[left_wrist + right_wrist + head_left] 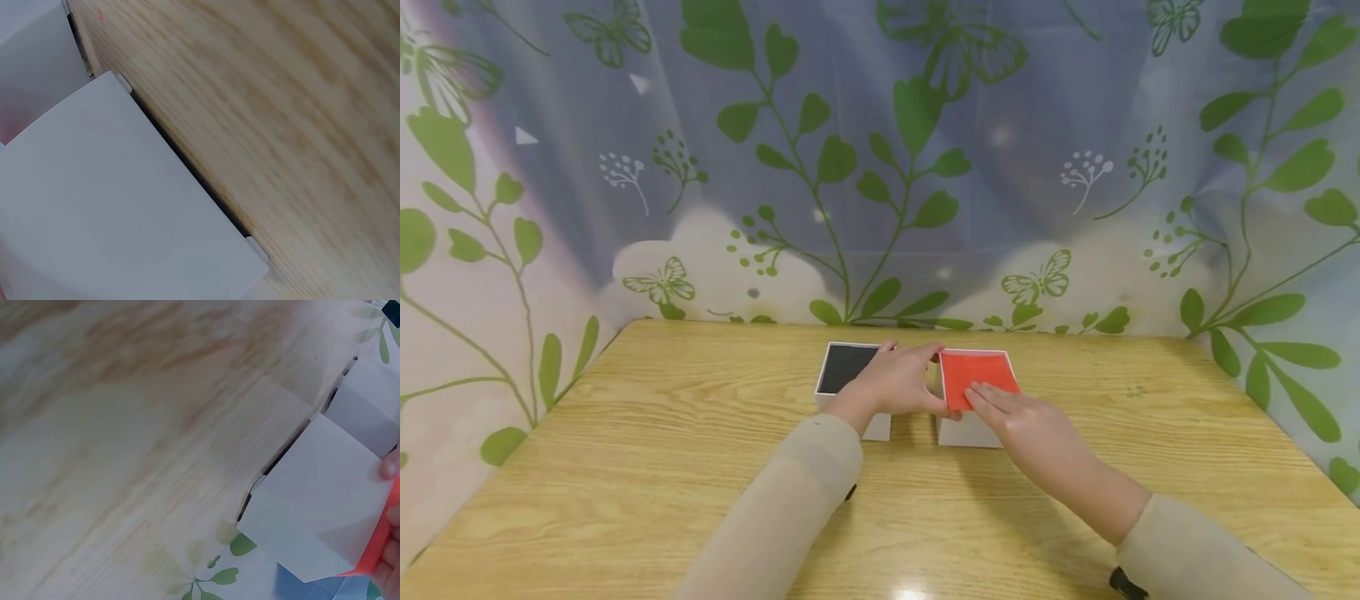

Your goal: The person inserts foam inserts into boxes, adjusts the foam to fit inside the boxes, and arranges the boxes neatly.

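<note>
Boxes, two, white, side by side mid-table: black-topped box [847, 371] under left hand [897, 382], fingers draped loosely; red-topped box [976, 392] under right hand [1026, 425], fingers flat. Probably light, rigid card, smooth-sided; best gripped across opposite walls.

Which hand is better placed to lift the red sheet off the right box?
Right hand: its fingers already lie flat on the red sheet. Left hand rests mostly over the black-topped box, thumb at the sheet's edge.
</note>
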A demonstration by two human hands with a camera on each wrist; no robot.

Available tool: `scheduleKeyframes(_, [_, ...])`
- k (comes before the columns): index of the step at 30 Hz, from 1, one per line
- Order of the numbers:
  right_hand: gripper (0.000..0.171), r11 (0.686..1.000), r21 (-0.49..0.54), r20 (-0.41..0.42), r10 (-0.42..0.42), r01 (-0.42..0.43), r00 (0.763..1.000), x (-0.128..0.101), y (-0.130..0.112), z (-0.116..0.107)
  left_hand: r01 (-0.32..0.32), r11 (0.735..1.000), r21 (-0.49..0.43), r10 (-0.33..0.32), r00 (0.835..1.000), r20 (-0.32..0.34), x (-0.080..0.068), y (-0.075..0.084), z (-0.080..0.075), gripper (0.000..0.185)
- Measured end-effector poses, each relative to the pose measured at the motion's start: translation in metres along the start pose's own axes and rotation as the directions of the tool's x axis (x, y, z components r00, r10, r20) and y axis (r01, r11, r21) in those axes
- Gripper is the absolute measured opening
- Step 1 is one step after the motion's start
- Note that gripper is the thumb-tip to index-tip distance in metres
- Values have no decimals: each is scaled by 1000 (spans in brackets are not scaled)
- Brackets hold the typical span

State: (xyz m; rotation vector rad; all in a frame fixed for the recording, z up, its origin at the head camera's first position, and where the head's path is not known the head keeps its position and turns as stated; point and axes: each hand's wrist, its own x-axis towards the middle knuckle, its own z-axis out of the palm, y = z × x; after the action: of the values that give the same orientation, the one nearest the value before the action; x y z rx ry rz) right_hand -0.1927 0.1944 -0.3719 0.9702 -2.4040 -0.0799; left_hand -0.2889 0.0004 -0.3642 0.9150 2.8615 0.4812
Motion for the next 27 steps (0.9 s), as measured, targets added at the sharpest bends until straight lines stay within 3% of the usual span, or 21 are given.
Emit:
scheduleKeyframes(8, [52,1000,1,-19,1,-1,1000,2,1,2,-5,1000,-5,5,1000,0,0,0,-1,103])
scheduleKeyframes(27, [53,999,1,39,32,-33,999,4,4,7,-9,1000,5,9,1000,6,-1,0,-1,106])
